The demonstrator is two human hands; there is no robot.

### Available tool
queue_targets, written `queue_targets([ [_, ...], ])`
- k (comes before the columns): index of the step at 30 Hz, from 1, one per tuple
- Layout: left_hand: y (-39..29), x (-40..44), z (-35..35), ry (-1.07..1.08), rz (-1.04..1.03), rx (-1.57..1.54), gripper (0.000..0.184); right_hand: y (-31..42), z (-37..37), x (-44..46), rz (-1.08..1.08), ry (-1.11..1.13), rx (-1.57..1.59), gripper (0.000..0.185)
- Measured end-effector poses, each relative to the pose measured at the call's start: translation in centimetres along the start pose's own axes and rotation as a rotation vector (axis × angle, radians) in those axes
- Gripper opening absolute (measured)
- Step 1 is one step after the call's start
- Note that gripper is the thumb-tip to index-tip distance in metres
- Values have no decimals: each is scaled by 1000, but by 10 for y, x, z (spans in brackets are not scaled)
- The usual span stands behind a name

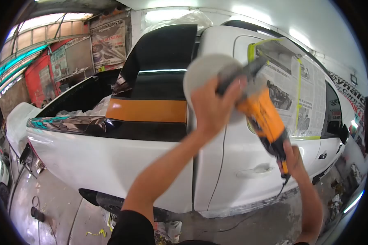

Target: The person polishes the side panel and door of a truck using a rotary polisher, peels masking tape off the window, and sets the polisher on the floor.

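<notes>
An orange and black rotary polisher point(268, 116) is in both my hands, tilted with its head up and to the left. My left hand point(212, 106) is closed on the black front part near the head. My right hand point(293, 159) grips the black rear end, where the power cord point(283, 190) leaves. A round pale pad point(198, 75) at the head is blurred; it lies over the white pillar behind the cab of a pickup truck point(163, 163). Whether it touches the paint I cannot tell.
Newspaper point(310, 96) held with yellow-green tape covers the side window. Left of the pad is a glossy black panel point(159, 65) with an orange stripe point(147, 111). Clear plastic lies in the truck bed. The cord trails over the concrete floor point(61, 204), near tape scraps point(97, 233).
</notes>
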State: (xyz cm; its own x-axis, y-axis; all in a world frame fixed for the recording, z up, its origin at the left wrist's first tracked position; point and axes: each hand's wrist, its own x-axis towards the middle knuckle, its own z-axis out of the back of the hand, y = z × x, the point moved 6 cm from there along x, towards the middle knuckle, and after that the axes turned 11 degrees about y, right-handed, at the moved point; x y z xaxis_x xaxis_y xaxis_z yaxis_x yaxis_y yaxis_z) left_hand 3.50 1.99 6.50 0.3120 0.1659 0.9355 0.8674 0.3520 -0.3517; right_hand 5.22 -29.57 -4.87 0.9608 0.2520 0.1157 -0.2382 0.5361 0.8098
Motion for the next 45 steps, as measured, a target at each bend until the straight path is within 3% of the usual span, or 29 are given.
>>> queue_targets([
  [5,11,-106,46,86,209,-168,36,-24,-41,-66,-63,-90,-89,73],
  [9,18,-115,44,44,260,-430,40,5,-27,-88,-15,-234,-183,74],
  [15,35,2,24,-64,192,-526,42,108,41,-43,-43,-291,-419,74],
  [18,52,77,13,-201,46,-503,46,150,86,-4,1,-301,-450,48],
  [20,65,128,12,-248,-13,-374,49,179,112,25,6,-334,-475,43],
  [21,72,144,13,-259,0,-371,49,202,98,22,451,-411,-759,51],
  [23,79,160,15,-265,28,-522,51,235,90,35,12,-367,-538,55],
  [24,75,157,15,-266,30,-522,51,236,89,28,11,-365,-539,55],
  [26,70,126,20,-266,77,-439,52,237,75,9,256,-321,-677,56],
  [28,57,74,27,-271,143,-419,52,193,97,-8,621,-516,-1103,57],
  [29,53,47,28,-272,121,-436,48,170,108,-17,61,-336,-726,56],
  [30,52,18,27,-225,168,-542,40,138,120,-30,374,-431,-1222,54],
  [31,48,-14,32,-228,200,-588,37,150,76,-48,-92,-471,-592,58],
  [32,43,-48,37,-230,230,-632,35,146,59,-57,-116,-362,-610,62],
  [33,41,-81,40,-213,243,-548,34,134,58,-65,-12,-422,-770,73],
  [35,36,-136,47,-216,322,-607,37,130,34,-76,-3,-222,-822,84],
  [37,29,-167,51,-220,306,-549,35,122,33,-79,-43,-156,-869,87],
  [38,29,-175,49,-197,310,-557,35,116,32,-80,-76,-93,-901,91],
  [41,27,-140,43,-233,265,-519,35,156,13,-72,-12,-189,-781,91],
  [43,29,-87,32,-214,272,-574,35,143,64,-54,78,-187,-847,84],
  [45,40,-25,18,-205,216,-589,37,160,101,-38,353,-369,-1131,75],
])
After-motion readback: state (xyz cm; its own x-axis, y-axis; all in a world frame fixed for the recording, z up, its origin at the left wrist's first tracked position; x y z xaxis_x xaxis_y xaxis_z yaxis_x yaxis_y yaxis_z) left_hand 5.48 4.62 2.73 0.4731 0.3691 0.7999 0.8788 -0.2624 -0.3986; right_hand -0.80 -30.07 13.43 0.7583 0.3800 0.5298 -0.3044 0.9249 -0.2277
